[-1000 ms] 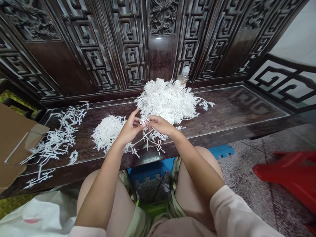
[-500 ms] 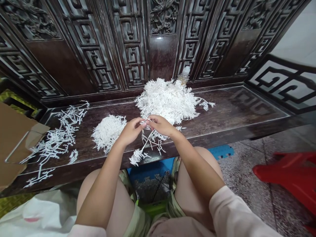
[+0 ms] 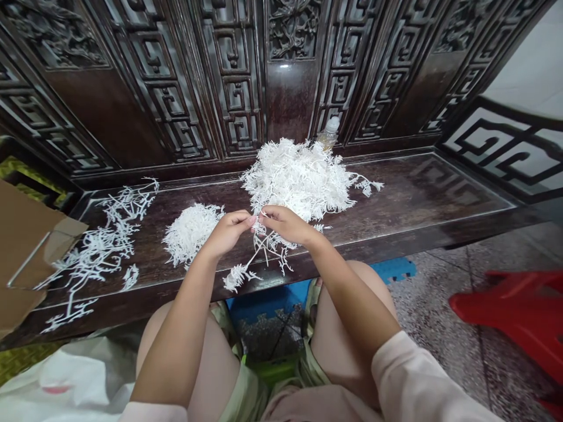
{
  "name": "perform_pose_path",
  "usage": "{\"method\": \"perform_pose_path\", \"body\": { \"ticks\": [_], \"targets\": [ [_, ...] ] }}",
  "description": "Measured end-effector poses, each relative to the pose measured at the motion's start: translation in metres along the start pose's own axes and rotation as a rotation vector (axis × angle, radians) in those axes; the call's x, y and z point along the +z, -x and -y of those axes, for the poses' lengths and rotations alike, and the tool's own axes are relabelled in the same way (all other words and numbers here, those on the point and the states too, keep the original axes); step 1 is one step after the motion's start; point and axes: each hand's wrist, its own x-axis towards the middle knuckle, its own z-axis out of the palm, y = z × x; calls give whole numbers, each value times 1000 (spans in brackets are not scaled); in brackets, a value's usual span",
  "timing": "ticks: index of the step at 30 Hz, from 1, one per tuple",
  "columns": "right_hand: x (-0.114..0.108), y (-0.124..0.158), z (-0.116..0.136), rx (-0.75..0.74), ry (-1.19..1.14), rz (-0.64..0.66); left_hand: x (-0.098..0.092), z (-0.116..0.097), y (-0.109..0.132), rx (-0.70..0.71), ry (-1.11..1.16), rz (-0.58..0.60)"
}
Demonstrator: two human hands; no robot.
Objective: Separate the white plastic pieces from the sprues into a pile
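Observation:
My left hand [image 3: 231, 230] and my right hand [image 3: 284, 224] almost meet over the front of the dark wooden bench [image 3: 409, 202]. Both pinch parts of a white branched piece [image 3: 259, 252], whose feathery end hangs down past the bench edge. The exact grip points are too small to make out. Behind my right hand rises a large heap of white branched pieces [image 3: 299, 176]. A smaller, denser white pile [image 3: 192, 232] lies just left of my left hand. Thin bare white branches [image 3: 103, 246] are spread farther left.
A clear bottle [image 3: 329, 133] stands behind the large heap, near the carved backrest [image 3: 290, 94]. Cardboard [image 3: 26, 252] is at the left edge, with a white bag [image 3: 79, 375] below. On the floor at right is a red plastic object [image 3: 510, 310].
My left hand has shifted slightly left and its fingertips have drawn a little away from the right ones. The hanging feathery end has swung left and up a bit.

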Motion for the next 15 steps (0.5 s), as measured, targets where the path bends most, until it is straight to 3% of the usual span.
{"method": "perform_pose_path", "body": {
  "ticks": [4,8,15],
  "targets": [
    [2,4,11,33,-115,59,-5,-5,3,22,32,-18],
    [2,4,18,29,-72,77,-9,-8,5,48,68,-22],
    [3,4,17,25,133,-54,1,-10,3,78,-132,-87]
  ]
}}
